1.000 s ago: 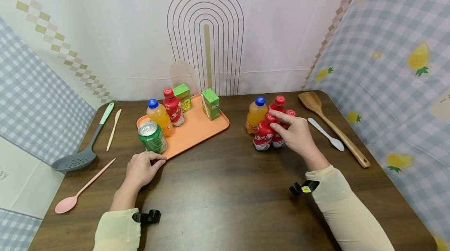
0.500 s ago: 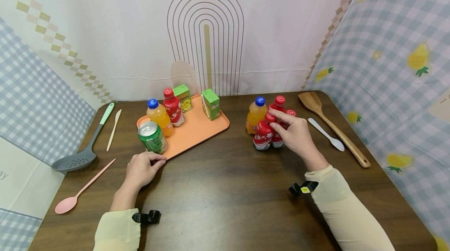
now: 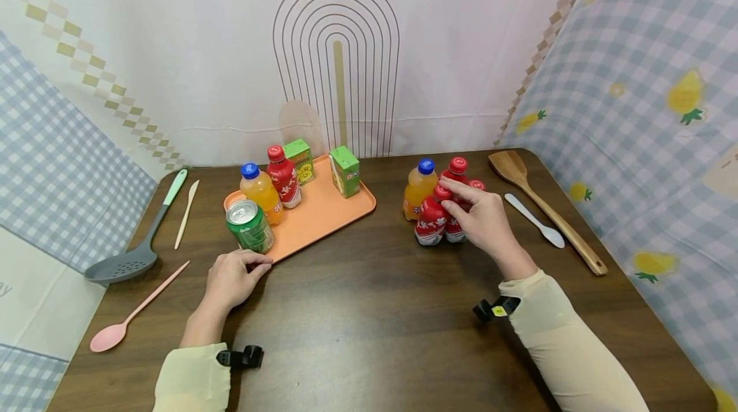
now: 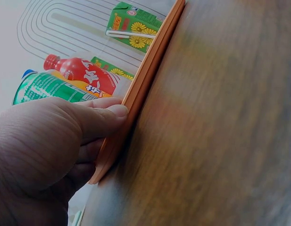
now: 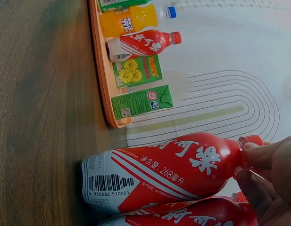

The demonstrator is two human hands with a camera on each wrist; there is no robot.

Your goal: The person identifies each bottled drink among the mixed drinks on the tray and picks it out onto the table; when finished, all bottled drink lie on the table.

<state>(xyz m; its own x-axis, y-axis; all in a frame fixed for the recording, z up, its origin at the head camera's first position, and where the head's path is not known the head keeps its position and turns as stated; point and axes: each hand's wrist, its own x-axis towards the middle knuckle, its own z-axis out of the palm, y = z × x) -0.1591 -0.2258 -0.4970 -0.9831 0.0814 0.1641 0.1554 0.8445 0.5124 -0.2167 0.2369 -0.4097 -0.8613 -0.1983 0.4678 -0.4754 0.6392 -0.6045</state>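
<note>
My left hand (image 3: 232, 279) pinches the near rim of an orange tray (image 3: 323, 214), thumb against the outer edge in the left wrist view. On the tray stand a green drink can (image 3: 251, 227), an orange soda bottle (image 3: 262, 195), a red cola bottle (image 3: 285, 178) and two green juice boxes (image 3: 346, 175). My right hand (image 3: 487, 220) holds the nearest red cola bottle (image 5: 169, 169) by its neck, just under the red cap. Upright close beside that one are two more red cola bottles (image 3: 457, 172), partly hidden by the hand, and an orange soda bottle (image 3: 420, 191).
To the left lie a grey slotted turner (image 3: 129, 261), a cream knife (image 3: 187, 213) and a pink spoon (image 3: 112, 334). On the right are a wooden spatula (image 3: 536, 197) and a white spoon (image 3: 536, 220). Hanging cloth (image 3: 461, 47) borders the brown table (image 3: 357, 335).
</note>
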